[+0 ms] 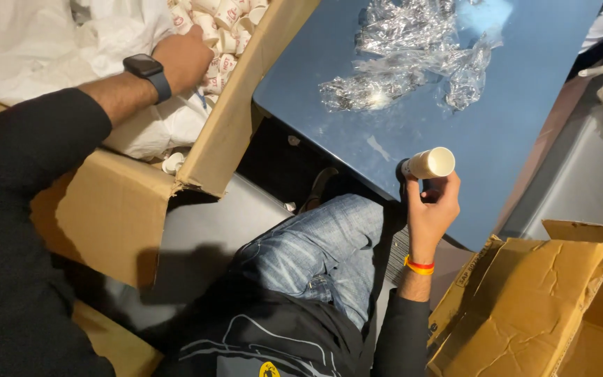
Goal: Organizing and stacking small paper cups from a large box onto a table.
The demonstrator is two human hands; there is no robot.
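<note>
Cups by the dozen fill the open cardboard box [232, 112] at upper left, small paper cups [221, 24] too many to count, lying on white plastic liner [29, 49]. Left hand [184, 59], watch on its wrist, is pushed in among them; whether its fingers grip any I cannot tell. Right hand [430, 206] grasps one stack of cups [430, 164], held sideways just over the near edge of the blue table [525, 105]. One heap of crumpled clear wrap [406, 56] lies farther back on it. A second torn box [532, 300] crowds the lower right.
</note>
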